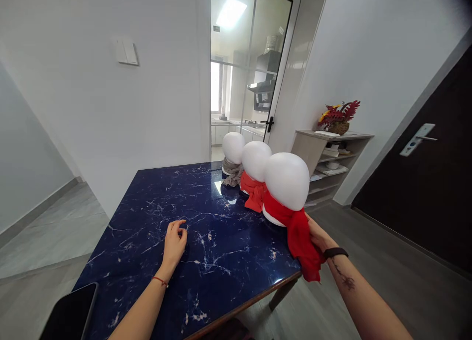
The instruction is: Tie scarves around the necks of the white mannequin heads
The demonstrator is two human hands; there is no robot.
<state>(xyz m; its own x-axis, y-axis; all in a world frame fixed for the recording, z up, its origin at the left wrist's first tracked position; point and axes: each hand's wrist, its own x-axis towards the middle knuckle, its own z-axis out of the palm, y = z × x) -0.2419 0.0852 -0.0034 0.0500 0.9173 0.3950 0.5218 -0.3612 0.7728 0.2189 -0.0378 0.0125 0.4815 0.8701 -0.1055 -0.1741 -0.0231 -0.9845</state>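
Observation:
Three white rounded head forms stand in a slanting row on the table's right side. The nearest head form [288,180] has a bright red scarf [304,236] around its base, its tail hanging over the table edge. My right hand [317,234] is at the outer side of this scarf, touching it; its fingers are largely hidden behind cloth and form. An orange-red scarf [253,190] wraps the middle head form [255,160], and a grey-brown scarf [232,172] the farthest head form [233,147]. My left hand [175,244] rests over the tabletop, empty, fingers loosely curled and apart.
The dark blue marbled table [217,251] has its edge near my right forearm. A phone [70,313] lies at its front left corner. Beyond are a glass door [250,59], a shelf unit [332,158] with a flower basket [338,126], and a dark door [424,182].

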